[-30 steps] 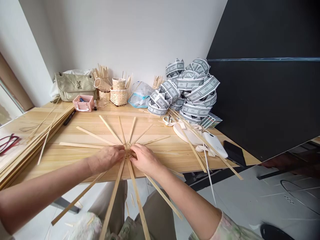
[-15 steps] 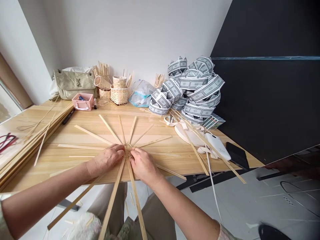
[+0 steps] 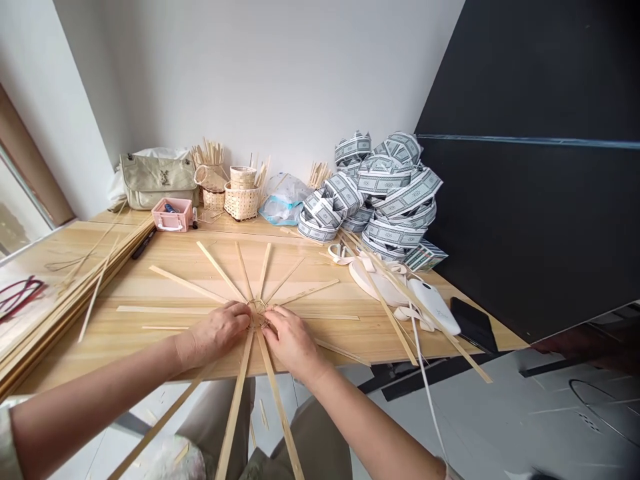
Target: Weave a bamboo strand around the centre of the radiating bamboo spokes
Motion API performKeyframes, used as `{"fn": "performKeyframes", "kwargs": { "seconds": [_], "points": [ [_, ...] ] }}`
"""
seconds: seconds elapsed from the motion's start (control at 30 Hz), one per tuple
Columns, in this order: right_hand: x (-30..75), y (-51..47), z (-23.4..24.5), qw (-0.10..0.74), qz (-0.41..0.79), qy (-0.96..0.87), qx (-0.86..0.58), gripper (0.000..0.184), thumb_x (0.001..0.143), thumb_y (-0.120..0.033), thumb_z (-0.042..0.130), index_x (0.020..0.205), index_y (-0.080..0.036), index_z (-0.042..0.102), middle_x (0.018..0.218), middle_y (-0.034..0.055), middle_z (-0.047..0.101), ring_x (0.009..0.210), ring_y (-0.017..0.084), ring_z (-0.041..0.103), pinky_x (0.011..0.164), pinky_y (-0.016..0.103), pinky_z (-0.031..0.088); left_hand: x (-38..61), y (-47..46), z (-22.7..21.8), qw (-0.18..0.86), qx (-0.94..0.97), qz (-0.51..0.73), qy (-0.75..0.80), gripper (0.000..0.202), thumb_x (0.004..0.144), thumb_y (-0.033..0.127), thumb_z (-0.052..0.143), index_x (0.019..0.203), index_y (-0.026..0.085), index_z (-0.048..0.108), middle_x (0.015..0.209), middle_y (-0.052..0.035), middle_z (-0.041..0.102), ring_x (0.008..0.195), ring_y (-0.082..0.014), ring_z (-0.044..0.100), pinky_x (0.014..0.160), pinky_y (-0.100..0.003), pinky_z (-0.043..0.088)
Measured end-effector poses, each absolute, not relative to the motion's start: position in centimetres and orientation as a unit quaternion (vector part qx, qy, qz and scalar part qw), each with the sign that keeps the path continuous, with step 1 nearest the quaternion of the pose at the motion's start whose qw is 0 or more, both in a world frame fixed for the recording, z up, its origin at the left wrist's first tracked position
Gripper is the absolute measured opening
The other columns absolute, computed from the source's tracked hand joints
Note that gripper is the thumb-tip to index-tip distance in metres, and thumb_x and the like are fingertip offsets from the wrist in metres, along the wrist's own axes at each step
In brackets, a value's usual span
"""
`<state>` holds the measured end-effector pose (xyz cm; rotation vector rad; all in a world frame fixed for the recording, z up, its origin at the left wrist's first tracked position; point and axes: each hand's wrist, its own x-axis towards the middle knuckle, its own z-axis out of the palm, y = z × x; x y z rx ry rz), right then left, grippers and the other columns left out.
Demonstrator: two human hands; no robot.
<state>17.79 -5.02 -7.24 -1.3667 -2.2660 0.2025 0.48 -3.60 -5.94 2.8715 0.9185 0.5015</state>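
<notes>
- White walls and a matte black panel are enclosing a pale wooden worktop [image 3: 305, 257], and the head camera is looking down across it at the person's forearms.
- The left hand [image 3: 215, 335] and the right hand [image 3: 293, 345] are both closing narrowly, their fingertips pinching from either side at a small woven bamboo ring [image 3: 257, 312] near the worktop's front edge.
- Flat pale bamboo spokes [image 3: 220, 272] are radiating from that ring, some lying on the worktop and others jutting past its edge toward the person's lap.
- A long bundle of bamboo strips [image 3: 85, 293] is lying along the left side, while a pink plastic box [image 3: 173, 215] and small woven bamboo baskets [image 3: 241, 202] are sitting toward the wall.
- A heap of grey-and-white printed paper bands [image 3: 390, 193] is rising on the right, and a white cord [image 3: 424, 373] is hanging over the edge.
- Spokes could slide out of the ring if either hand's pinch loosens, since the weave is looking small and loose.
- Overhanging spokes could lever the ring out of line if a knee or sleeve catches them.
- Spoke ends could snag the dangling white cord if the ring gets turned.
</notes>
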Motion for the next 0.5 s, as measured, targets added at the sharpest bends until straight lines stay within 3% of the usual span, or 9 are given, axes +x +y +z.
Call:
{"fn": "performKeyframes", "kwargs": {
  "seconds": [0.2, 0.5],
  "points": [
    [17.96, -4.87, -7.25, 0.243, 0.072, -0.830, -0.497, 0.014, 0.072, -0.010, 0.049, 0.083, -0.017, 0.056, 0.087, 0.0045, 0.058, 0.088, 0.016, 0.052, 0.078, 0.026, 0.041, 0.97, -3.80, -5.24, 0.025, 0.943, 0.123, 0.308, 0.014, 0.080, 0.011, 0.045, 0.071, 0.015, 0.055, 0.081, -0.0036, 0.052, 0.079, -0.0151, 0.048, 0.072, -0.024, 0.042],
    [18.11, -4.81, -7.02, 0.238, 0.086, -0.828, -0.500, 0.022, 0.071, -0.009, 0.050, 0.090, -0.017, 0.054, 0.087, 0.0042, 0.059, 0.088, 0.016, 0.053, 0.077, 0.026, 0.041, 1.06, -4.15, -5.49, 0.055, 0.918, 0.111, 0.376, 0.019, 0.079, 0.006, 0.040, 0.071, 0.014, 0.055, 0.081, -0.0043, 0.052, 0.079, -0.0150, 0.049, 0.070, -0.023, 0.042]
  ]
}}
